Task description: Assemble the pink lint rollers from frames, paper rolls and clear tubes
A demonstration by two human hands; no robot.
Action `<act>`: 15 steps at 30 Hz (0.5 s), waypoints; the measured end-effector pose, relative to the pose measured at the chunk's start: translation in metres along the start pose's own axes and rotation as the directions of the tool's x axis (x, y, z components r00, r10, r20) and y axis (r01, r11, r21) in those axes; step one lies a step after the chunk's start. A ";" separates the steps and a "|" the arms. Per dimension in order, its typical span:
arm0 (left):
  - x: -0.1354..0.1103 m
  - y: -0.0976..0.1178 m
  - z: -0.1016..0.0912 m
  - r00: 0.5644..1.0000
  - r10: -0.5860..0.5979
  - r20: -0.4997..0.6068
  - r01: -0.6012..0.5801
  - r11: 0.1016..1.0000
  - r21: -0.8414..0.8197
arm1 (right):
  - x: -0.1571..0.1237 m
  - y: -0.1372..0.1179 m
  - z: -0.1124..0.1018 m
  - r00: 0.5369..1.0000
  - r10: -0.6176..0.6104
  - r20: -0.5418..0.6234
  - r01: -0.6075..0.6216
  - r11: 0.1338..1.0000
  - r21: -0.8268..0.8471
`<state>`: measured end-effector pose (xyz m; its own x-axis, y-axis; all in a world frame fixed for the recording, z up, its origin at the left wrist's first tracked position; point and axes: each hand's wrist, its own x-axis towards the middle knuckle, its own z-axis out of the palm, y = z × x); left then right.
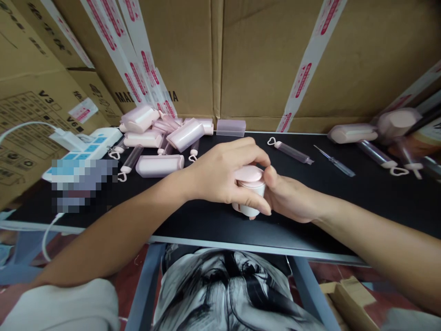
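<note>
Between my two hands, just above the black table (206,225), is a small white device with a pale pink oval top (251,184). My left hand (230,172) closes on it from the left, thumb along its near side and fingers curled over the far side. From the right, my right hand (289,195) grips it too, with the thumb at its upper edge. The palms and fingers cover parts of the device. Beyond my hands lie a clear tube with a heart-shaped loop (292,151) and a screwdriver with a clear handle (336,162).
Several pink and clear plastic cases (186,134) are heaped at the back left. A white power strip (87,147) with a cable stands at the left. More pink parts (353,133) lie at the back right. Large cardboard boxes (255,59) wall off the back.
</note>
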<state>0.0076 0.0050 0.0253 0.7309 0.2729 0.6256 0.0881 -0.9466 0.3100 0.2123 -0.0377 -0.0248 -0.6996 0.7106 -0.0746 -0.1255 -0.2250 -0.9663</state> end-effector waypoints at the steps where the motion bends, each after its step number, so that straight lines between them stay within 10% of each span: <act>1: 0.000 -0.001 0.001 1.000 -0.009 0.012 0.009 1.000 -0.027 | 0.001 0.001 0.001 1.000 -0.006 -0.024 0.007 1.000 0.004; 9: -0.005 -0.013 0.001 0.906 -0.421 0.048 0.415 0.858 -0.304 | 0.002 0.001 0.006 0.989 0.007 -0.146 -0.017 0.997 -0.071; 15: -0.007 -0.024 -0.004 0.814 -0.568 -0.118 0.468 0.763 -0.446 | 0.002 0.003 0.004 0.980 -0.051 -0.194 0.060 0.997 0.038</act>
<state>-0.0018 0.0267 0.0163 0.4652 0.7805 0.4176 0.1074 -0.5180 0.8486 0.2075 -0.0401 -0.0266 -0.5424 0.8371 -0.0715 -0.1940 -0.2076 -0.9588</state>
